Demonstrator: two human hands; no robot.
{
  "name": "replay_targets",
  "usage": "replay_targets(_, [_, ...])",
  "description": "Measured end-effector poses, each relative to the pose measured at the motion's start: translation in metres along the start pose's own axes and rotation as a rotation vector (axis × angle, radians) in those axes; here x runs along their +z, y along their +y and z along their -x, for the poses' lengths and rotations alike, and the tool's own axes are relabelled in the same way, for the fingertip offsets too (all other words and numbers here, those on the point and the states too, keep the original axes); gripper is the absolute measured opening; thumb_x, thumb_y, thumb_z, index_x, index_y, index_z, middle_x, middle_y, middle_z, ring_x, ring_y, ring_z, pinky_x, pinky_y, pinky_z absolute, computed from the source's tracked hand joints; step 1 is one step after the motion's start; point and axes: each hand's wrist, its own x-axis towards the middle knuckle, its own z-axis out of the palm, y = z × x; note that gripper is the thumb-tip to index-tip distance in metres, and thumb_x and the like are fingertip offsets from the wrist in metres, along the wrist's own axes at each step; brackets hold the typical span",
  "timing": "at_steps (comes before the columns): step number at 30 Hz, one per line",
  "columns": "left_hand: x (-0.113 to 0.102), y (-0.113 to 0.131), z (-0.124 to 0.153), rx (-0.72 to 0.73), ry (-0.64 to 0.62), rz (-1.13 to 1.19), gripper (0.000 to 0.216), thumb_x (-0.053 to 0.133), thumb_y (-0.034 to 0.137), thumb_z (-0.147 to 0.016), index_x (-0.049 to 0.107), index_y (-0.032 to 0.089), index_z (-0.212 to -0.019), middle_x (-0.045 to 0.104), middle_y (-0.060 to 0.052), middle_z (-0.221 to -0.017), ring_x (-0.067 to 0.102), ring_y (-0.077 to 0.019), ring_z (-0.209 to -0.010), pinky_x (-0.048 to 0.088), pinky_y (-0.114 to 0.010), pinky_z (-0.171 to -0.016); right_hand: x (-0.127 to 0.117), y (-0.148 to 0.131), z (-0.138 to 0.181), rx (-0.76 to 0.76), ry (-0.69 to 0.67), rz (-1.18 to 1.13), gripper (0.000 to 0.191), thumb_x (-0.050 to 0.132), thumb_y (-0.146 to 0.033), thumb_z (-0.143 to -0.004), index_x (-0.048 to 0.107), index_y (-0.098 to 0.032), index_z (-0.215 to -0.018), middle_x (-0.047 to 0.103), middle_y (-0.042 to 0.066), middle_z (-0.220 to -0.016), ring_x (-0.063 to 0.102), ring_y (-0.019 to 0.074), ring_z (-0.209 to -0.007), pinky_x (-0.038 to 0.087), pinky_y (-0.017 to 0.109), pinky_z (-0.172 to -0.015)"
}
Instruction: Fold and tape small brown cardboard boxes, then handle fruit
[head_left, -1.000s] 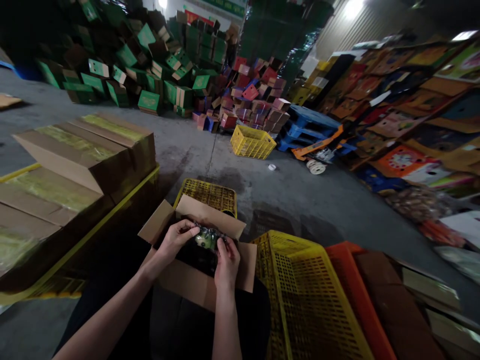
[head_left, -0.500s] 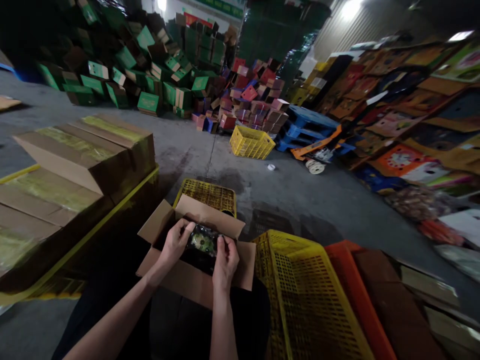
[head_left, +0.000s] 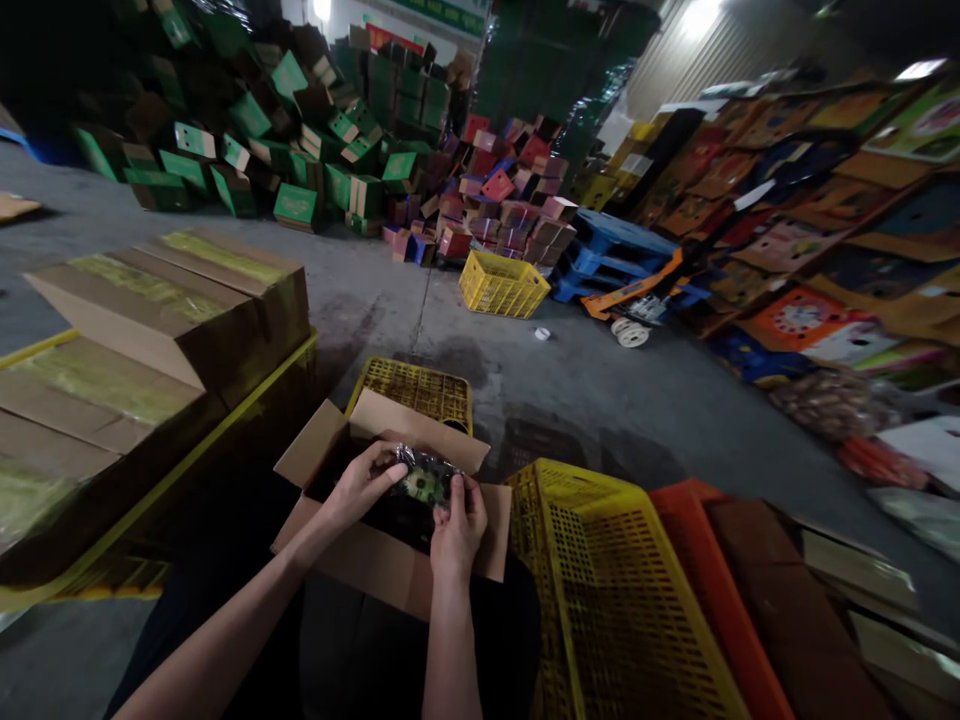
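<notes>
An open brown cardboard box [head_left: 375, 565] sits right in front of me with its flaps spread. Over its dark inside, both my hands hold a small shiny plastic-wrapped packet [head_left: 426, 484] with a green and yellow centre. My left hand [head_left: 360, 485] grips the packet's left end with curled fingers. My right hand [head_left: 457, 522] pinches its right end from below. What else lies inside the box is too dark to make out.
A yellow plastic crate [head_left: 615, 600] and an orange crate [head_left: 720, 570] stand at my right. Another yellow crate [head_left: 416, 385] sits behind the box. Sealed brown cartons [head_left: 165, 310] are stacked at left. Heaps of green and red boxes [head_left: 300, 150] lie across the grey floor.
The packet has shifted slightly to the right and turned between my hands. My right hand has moved a little right; my left fingers have reached further over the packet.
</notes>
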Motion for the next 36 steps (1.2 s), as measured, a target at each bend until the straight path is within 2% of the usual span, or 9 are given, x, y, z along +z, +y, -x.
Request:
replay_targets(3, [0.000, -0.005, -0.001, 0.025, 0.028, 0.014, 0.045, 0.067, 0.048, -0.087, 0.059, 0.018, -0.119, 0.066, -0.001, -0.085, 0.060, -0.0162, -0.077, 0.046, -0.026, -0.073, 0.001, -0.001, 0.001, -0.021, -0.007, 0.029, 0.030, 0.073, -0.046, -0.081, 0.065, -0.022, -0.097, 0.064, 0.000, -0.078, 0.040, 0.0064, -0.047, 0.031, 0.020, -0.040])
replay_targets(6, [-0.002, -0.008, 0.001, 0.061, 0.128, -0.001, 0.046, 0.065, 0.044, -0.089, 0.055, 0.020, -0.126, 0.058, 0.004, -0.074, 0.054, -0.0135, -0.069, 0.042, -0.023, -0.067, 0.002, -0.003, 0.003, -0.079, -0.047, 0.098, 0.046, 0.068, -0.050, -0.084, 0.064, -0.023, -0.122, 0.069, 0.008, -0.108, 0.061, 0.0143, -0.069, 0.043, 0.022, -0.048])
replay_targets(10, [-0.006, -0.002, 0.004, 0.054, 0.182, -0.012, 0.030, 0.066, 0.044, -0.088, 0.068, 0.018, -0.104, 0.065, -0.001, -0.081, 0.058, -0.0155, -0.075, 0.044, -0.024, -0.070, 0.001, -0.003, 0.006, -0.136, -0.191, 0.146, 0.054, 0.054, -0.057, -0.091, 0.064, -0.022, -0.132, 0.063, 0.012, -0.134, 0.065, 0.0235, -0.102, 0.054, 0.029, -0.068])
replay_targets(12, [-0.008, 0.001, 0.006, 0.024, 0.188, 0.021, 0.029, 0.066, 0.044, -0.087, 0.072, 0.017, -0.094, 0.069, -0.004, -0.090, 0.061, -0.0177, -0.081, 0.047, -0.026, -0.075, 0.000, -0.002, 0.007, -0.161, -0.278, 0.149, 0.056, 0.052, -0.059, -0.092, 0.069, -0.019, -0.126, 0.066, 0.014, -0.130, 0.066, 0.0254, -0.104, 0.055, 0.033, -0.075])
replay_targets(14, [-0.009, 0.004, 0.007, -0.016, 0.181, 0.084, 0.034, 0.062, 0.046, -0.090, 0.073, 0.017, -0.102, 0.071, -0.006, -0.098, 0.064, -0.0199, -0.087, 0.049, -0.028, -0.078, 0.001, -0.002, 0.007, -0.192, -0.300, 0.172, 0.055, 0.060, -0.059, -0.086, 0.071, -0.018, -0.122, 0.069, 0.014, -0.124, 0.066, 0.0271, -0.106, 0.056, 0.036, -0.080])
replay_targets(19, [-0.005, 0.003, 0.009, 0.003, 0.025, 0.159, 0.047, 0.073, 0.045, -0.083, 0.069, 0.017, -0.121, 0.069, -0.010, -0.118, 0.065, -0.0257, -0.108, 0.051, -0.035, -0.094, 0.005, 0.001, 0.003, -0.131, -0.066, 0.169, 0.044, 0.074, -0.053, -0.078, 0.074, -0.016, -0.101, 0.076, 0.010, -0.097, 0.069, 0.0241, -0.088, 0.056, 0.034, -0.076])
replay_targets(24, [-0.001, -0.006, 0.007, -0.004, 0.064, 0.060, 0.039, 0.074, 0.048, -0.081, 0.074, 0.017, -0.104, 0.074, -0.008, -0.100, 0.068, -0.0245, -0.096, 0.053, -0.033, -0.086, 0.000, 0.006, -0.002, -0.106, 0.021, 0.233, 0.047, 0.070, -0.062, -0.080, 0.071, -0.015, -0.079, 0.069, 0.004, -0.064, 0.064, 0.0193, -0.060, 0.051, 0.029, -0.058])
replay_targets(30, [-0.004, -0.009, 0.007, 0.002, 0.145, -0.085, 0.035, 0.069, 0.051, -0.084, 0.072, 0.016, -0.084, 0.069, -0.003, -0.077, 0.060, -0.0174, -0.072, 0.045, -0.025, -0.065, -0.004, 0.008, -0.001, -0.104, -0.006, 0.312, 0.051, 0.066, -0.067, -0.080, 0.069, -0.017, -0.075, 0.068, 0.004, -0.061, 0.063, 0.0190, -0.057, 0.050, 0.029, -0.055])
replay_targets(36, [-0.003, -0.007, 0.005, 0.000, 0.247, -0.131, 0.043, 0.066, 0.055, -0.084, 0.061, 0.018, -0.063, 0.057, 0.001, -0.060, 0.047, -0.0128, -0.058, 0.034, -0.024, -0.055, 0.000, 0.004, 0.005, -0.130, -0.117, 0.294, 0.045, 0.069, -0.063, -0.079, 0.067, -0.018, -0.074, 0.068, 0.003, -0.066, 0.063, 0.0185, -0.062, 0.052, 0.029, -0.061])
